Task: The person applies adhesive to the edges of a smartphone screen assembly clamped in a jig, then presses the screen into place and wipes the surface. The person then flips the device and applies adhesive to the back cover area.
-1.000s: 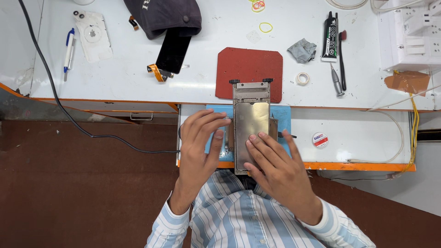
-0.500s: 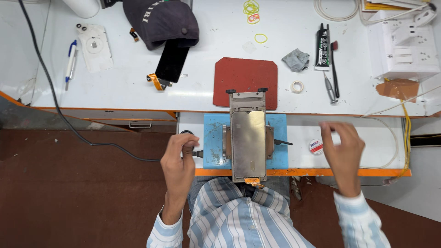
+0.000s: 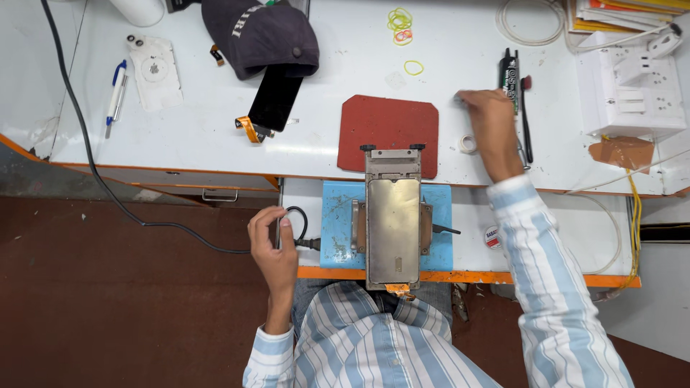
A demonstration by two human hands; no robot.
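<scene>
White worktop (image 3: 215, 136): right hand (image 3: 492, 118) reaches far ahead, fingers closing on a small grey object (image 3: 460, 95); left hand (image 3: 272, 241) pinches the shelf edge, nearer the upright metal jig (image 3: 392, 219)

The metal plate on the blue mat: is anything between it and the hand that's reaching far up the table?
Nothing blocks it. The right hand is at the white table, beside the red pad. Between it and the metal plate lies only bare tabletop and a small white ring, low and off to the side.
</scene>
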